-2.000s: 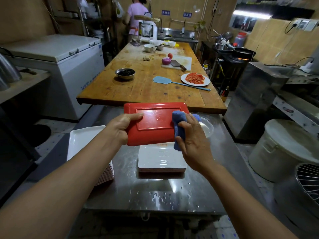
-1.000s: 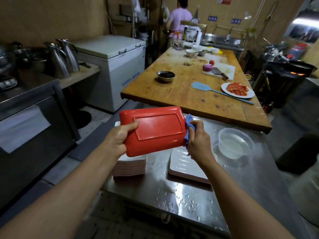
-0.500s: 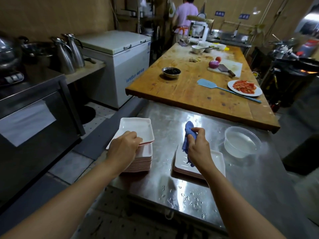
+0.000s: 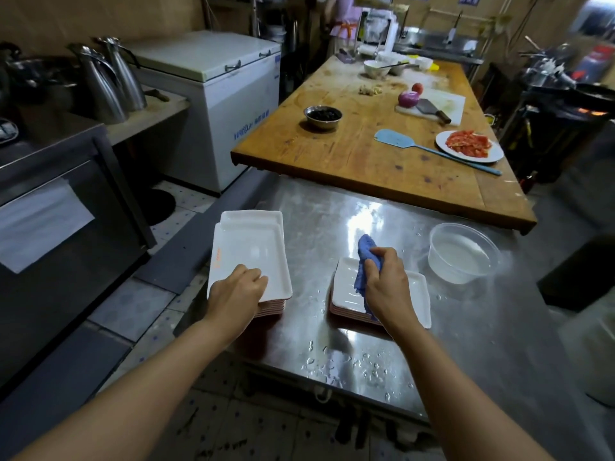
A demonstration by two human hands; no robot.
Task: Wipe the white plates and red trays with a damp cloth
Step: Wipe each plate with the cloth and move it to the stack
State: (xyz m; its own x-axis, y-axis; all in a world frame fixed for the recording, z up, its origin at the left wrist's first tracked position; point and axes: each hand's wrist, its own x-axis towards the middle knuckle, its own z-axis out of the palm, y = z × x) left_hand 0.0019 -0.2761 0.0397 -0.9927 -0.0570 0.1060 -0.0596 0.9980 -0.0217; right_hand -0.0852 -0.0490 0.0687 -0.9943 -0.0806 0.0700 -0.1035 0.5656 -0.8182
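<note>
on the wet stainless steel table (image 4: 332, 211), the person's two hands work over two stacks of rectangular dishes. the left hand (image 4: 238, 289) rests on the near right corner of the top white rectangular plate (image 4: 248, 247), fingers curled down over its edge; whether it truly grips the plate cannot be told. this plate sits askew on the left stack of white-faced, red-edged trays (image 4: 271, 307), at about 9 o'clock from the right hand. another white plate (image 4: 251, 216) shows just behind it, at 12 o'clock.

the right hand (image 4: 386, 284) is closed around a crumpled blue damp cloth (image 4: 366, 261), fingers wrapped around it, and holds it above the right stack of white plates (image 4: 346, 291), whose lower layers show red rims. the cloth hangs down to the top plate's surface.

at 2 o'clock from the right hand stands a clear round plastic tub of water (image 4: 462, 252), apart from the stacks. water drops (image 4: 346, 361) lie on the steel at 6 o'clock.

beyond, at 12 o'clock, a long wooden worktable (image 4: 366, 161) bears a small dark metal bowl (image 4: 322, 116), a light blue spatula (image 4: 396, 138), a white round plate of red slices (image 4: 469, 145), a purple onion (image 4: 408, 99) and a cleaver (image 4: 432, 111) on a white cutting board (image 4: 446, 101). at 10 o'clock stands a white chest freezer (image 4: 216, 74), with two steel jugs (image 4: 109, 81) further left.
</note>
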